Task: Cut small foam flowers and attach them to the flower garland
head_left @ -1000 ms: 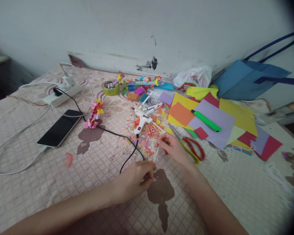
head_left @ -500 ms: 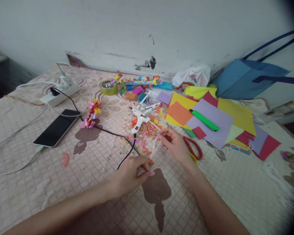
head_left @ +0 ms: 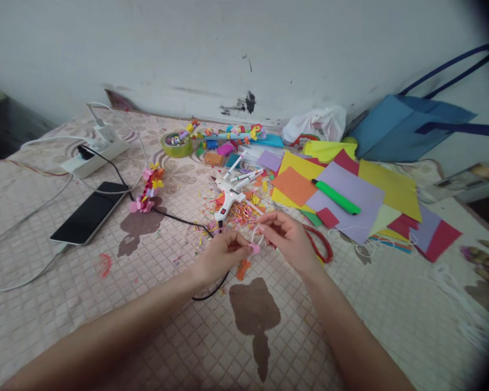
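Observation:
My left hand (head_left: 220, 255) and my right hand (head_left: 287, 239) meet in the middle of the patterned bedspread (head_left: 106, 304), both pinched on a thin white string (head_left: 256, 234). A small pink paper piece (head_left: 254, 248) sits on the string between my fingertips, and an orange piece (head_left: 242, 269) hangs just below it. The white glue gun (head_left: 228, 196) lies just beyond my hands among colourful paper scraps, its black cord (head_left: 179, 220) running under my left hand.
Coloured paper sheets (head_left: 350, 190) with a green highlighter (head_left: 336, 197) lie to the right, red scissors (head_left: 320, 244) by my right hand. A phone (head_left: 87, 214), power strip (head_left: 93, 157) and paper-flower garland (head_left: 149, 187) lie left. A tape roll (head_left: 175, 144) and blue bag (head_left: 407, 130) sit by the wall.
My left hand rose from the bedspread and moved up toward my right hand, bringing the pink piece along the string. The hands are now close together.

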A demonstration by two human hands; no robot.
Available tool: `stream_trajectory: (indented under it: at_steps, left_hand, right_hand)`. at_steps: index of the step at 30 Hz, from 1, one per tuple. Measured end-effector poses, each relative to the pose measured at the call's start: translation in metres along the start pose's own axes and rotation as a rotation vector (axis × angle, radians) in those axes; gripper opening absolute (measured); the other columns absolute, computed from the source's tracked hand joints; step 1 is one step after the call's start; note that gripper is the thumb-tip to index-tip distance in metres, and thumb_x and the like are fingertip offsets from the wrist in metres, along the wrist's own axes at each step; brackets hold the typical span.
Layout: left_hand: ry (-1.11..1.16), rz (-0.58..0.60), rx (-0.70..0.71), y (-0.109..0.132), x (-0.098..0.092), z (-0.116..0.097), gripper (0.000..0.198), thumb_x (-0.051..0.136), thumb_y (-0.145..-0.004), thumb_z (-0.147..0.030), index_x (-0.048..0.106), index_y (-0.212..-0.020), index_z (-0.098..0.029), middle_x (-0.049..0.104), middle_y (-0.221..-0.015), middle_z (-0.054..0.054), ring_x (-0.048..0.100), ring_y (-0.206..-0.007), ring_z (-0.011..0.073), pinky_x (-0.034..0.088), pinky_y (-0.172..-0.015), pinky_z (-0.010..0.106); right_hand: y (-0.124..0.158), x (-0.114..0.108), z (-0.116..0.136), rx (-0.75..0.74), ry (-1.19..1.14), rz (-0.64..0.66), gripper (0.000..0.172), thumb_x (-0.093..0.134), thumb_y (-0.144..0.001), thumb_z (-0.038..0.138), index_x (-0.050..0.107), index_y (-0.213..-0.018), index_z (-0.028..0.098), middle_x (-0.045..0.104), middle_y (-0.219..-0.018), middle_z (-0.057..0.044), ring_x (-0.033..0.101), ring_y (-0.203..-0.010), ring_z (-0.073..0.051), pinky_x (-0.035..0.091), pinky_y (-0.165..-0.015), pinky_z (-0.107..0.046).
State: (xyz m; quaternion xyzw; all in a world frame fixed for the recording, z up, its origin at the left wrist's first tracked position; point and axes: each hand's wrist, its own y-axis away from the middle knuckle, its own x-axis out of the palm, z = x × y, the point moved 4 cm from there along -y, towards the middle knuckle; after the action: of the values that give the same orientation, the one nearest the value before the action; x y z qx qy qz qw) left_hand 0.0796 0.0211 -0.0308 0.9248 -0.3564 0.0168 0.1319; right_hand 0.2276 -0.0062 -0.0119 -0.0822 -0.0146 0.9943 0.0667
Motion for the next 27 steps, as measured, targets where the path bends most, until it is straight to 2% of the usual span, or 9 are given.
stream_trajectory:
  at_steps: [7, 11, 18, 27]
  left_hand:
    - [0.149, 0.025, -0.091, 0.003, 0.002, 0.006, 0.030, 0.070, -0.072, -0.039, 0.052, -0.071, -0.014, 0.055, -0.062, -0.003, 0.049, -0.047, 0.0077, 0.042, -0.050, 0.024]
    - [0.212, 0.049, -0.129, 0.007, 0.003, 0.006, 0.026, 0.069, -0.074, -0.034, 0.053, -0.073, -0.013, 0.057, -0.064, -0.002, 0.053, -0.053, 0.0088, 0.044, -0.054, 0.025]
    - [0.348, 0.049, -0.181, 0.014, 0.004, 0.002, 0.028, 0.074, -0.070, -0.033, 0.053, -0.071, -0.013, 0.061, -0.066, 0.000, 0.058, -0.060, 0.0114, 0.048, -0.064, 0.028]
    - [0.330, 0.076, -0.226, 0.023, 0.001, 0.005, 0.029, 0.074, -0.070, -0.034, 0.055, -0.072, -0.013, 0.063, -0.064, 0.001, 0.057, -0.057, 0.0103, 0.042, -0.052, 0.022]
  right_hand:
    - [0.000, 0.000, -0.005, 0.052, -0.068, -0.014, 0.012, 0.062, -0.080, 0.027, 0.060, -0.090, 0.021, 0.062, -0.074, 0.001, 0.049, -0.055, -0.009, 0.040, -0.050, -0.021]
    - [0.002, 0.001, -0.006, 0.073, -0.102, -0.026, 0.011, 0.061, -0.081, 0.027, 0.060, -0.089, 0.020, 0.061, -0.072, 0.002, 0.049, -0.054, -0.008, 0.039, -0.048, -0.020]
    - [0.004, 0.005, -0.008, 0.112, -0.096, -0.028, 0.013, 0.061, -0.080, 0.030, 0.060, -0.088, 0.020, 0.060, -0.069, 0.002, 0.049, -0.052, -0.008, 0.038, -0.046, -0.021]
    - [0.007, 0.012, -0.011, 0.131, -0.139, 0.002, 0.014, 0.062, -0.080, 0.032, 0.060, -0.088, 0.020, 0.060, -0.069, 0.002, 0.047, -0.049, -0.008, 0.037, -0.044, -0.021]
